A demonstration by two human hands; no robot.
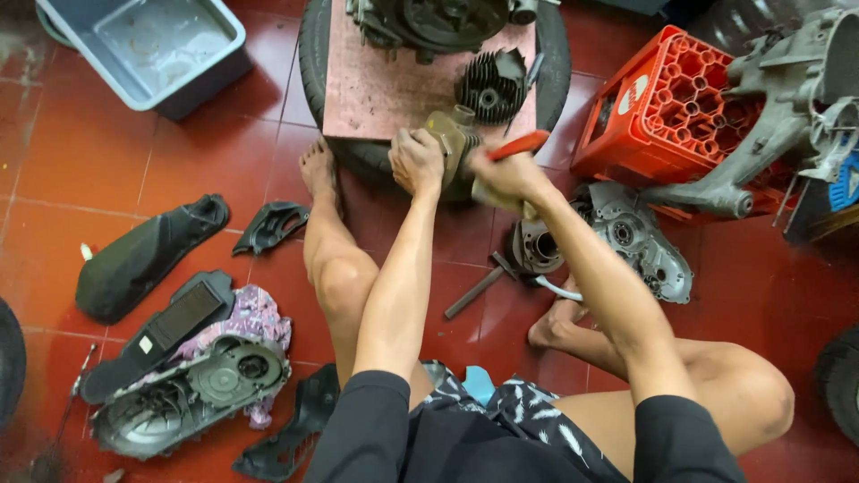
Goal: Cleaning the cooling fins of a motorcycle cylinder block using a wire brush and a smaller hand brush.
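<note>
**Both hands on the engine part, at the tyre's near edge**

The left hand [416,161] is clenched round the tan metal engine part [452,134], pinning it against the near edge of the pink board [376,89] that lies on the tyre [313,54]; the right hand [503,174] grasps a red-handled tool [519,144] — its handle slants up and to the right, its working end hidden behind the part. The part sits straight ahead of the person, between the two hands, nearer the left; its long axis I cannot tell. Just beyond it stands the finned black cylinder [490,87]; a grey engine cover [640,241] lies on the floor to the right.
</note>
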